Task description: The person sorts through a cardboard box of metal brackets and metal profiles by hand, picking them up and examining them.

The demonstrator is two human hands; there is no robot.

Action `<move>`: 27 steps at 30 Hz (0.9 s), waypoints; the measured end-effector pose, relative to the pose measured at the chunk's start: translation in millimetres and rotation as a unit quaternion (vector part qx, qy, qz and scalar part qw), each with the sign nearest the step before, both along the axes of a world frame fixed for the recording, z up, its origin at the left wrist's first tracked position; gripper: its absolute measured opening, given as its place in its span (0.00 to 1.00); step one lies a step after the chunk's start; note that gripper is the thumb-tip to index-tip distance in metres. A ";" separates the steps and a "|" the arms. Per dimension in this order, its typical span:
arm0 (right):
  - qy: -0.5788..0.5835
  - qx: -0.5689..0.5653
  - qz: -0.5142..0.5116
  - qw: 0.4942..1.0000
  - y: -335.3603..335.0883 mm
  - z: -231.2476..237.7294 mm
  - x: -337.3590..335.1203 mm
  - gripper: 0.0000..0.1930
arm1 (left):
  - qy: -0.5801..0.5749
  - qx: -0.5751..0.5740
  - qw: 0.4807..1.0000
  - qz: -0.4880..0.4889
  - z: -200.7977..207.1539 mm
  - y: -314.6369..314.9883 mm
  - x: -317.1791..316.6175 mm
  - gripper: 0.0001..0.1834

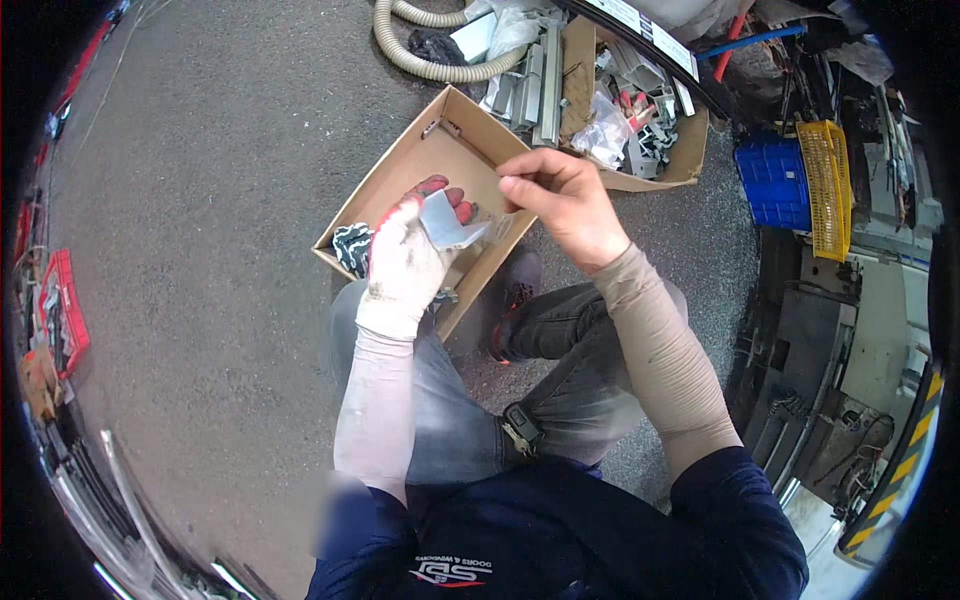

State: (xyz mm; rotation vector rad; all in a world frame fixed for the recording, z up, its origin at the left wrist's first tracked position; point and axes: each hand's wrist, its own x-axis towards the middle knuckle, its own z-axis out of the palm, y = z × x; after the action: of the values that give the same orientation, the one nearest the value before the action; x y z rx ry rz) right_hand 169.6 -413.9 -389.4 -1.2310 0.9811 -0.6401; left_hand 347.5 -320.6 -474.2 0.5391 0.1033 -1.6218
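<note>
My left hand [402,258], in a white work glove with red fingers, is closed around an L-shaped piece of silvery metal angle [438,217]. It holds the piece over an open cardboard box [372,190]. My bare right hand [580,208] is above the box's right side, apart from the metal piece. Its thumb and index finger are pinched together; anything between them is too small to make out. Inside the box's left corner lies a bundle of black-and-white pieces [352,248], partly hidden by my left hand.
Behind, a second cardboard box [690,150] holds metal parts, plastic bags and a red glove. Metal profiles [545,85] and a ribbed hose [440,72] lie beside it. Blue [772,180] and yellow crates [828,190] stand at the right. A red tray [65,310] is far left.
</note>
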 end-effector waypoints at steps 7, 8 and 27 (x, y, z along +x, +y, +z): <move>0.092 -0.083 0.041 0.991 12.1 -6.8 14.5 0.07 | -0.328 -0.031 0.942 -0.057 7.4 -5.0 -16.6 0.29; 0.093 -0.083 0.042 0.991 13.1 -7.9 14.8 0.07 | -0.327 -0.031 0.943 -0.057 -2.1 -5.3 -21.0 0.29; 0.199 -0.134 0.129 0.962 23.1 -11.4 19.8 0.08 | -0.596 -0.127 0.792 0.017 -39.4 1.6 -42.4 0.36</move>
State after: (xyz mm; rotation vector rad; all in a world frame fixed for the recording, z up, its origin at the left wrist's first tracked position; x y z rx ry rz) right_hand 189.4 -390.9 -400.7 -1.7418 1.0607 -0.3293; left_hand 305.1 -319.0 -513.6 1.2363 -1.0290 -0.9774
